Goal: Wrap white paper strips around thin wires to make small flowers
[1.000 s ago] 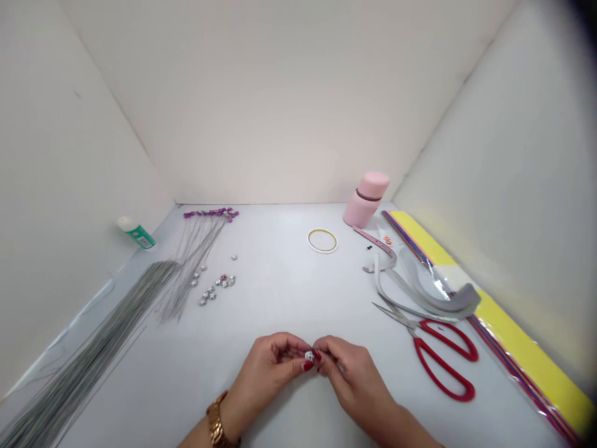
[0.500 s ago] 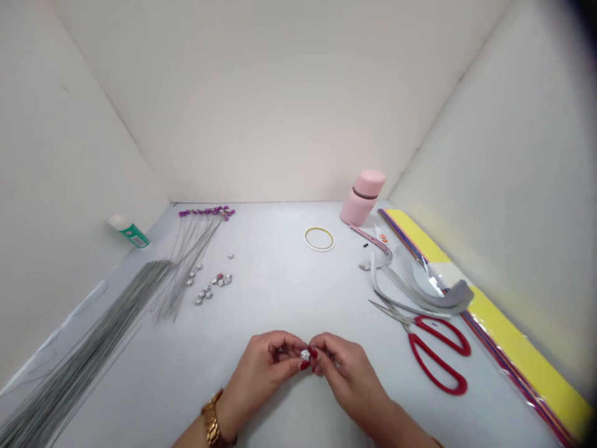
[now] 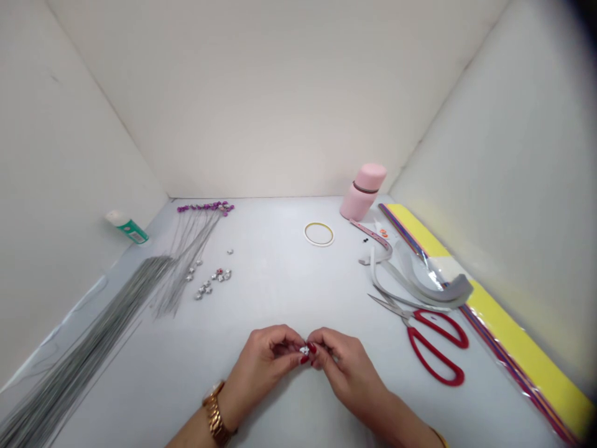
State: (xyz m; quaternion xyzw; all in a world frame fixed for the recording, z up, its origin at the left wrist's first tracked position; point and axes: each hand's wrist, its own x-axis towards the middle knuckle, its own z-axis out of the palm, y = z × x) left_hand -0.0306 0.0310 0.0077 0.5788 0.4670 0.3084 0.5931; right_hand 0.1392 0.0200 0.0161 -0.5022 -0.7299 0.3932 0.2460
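Near the front middle of the table, my left hand (image 3: 273, 358) pinches a small silver-white piece (image 3: 305, 351) between thumb and index finger. My right hand (image 3: 340, 364) meets it fingertip to fingertip, its thumb and index finger closed on the same piece. The fingers cover most of the piece, so its full shape is hidden. Several small silver stars (image 3: 221, 275) lie ahead and to the left of my hands, one of them marked with red. Red-handled scissors (image 3: 407, 315) rest to the right, their blades pointing left.
Thin grey wires (image 3: 107, 330) spread along the left; others carry purple tips (image 3: 205, 208) at the back. A green-white tube (image 3: 128, 228) leans left. A tape ring (image 3: 319, 234), pink bottle (image 3: 364, 191), grey strips (image 3: 420, 289) and yellow sheets (image 3: 517, 336) lie further right.
The view has shifted slightly, so the table things appear a little higher. My fingertips have closed in more around the small piece, which shows less.
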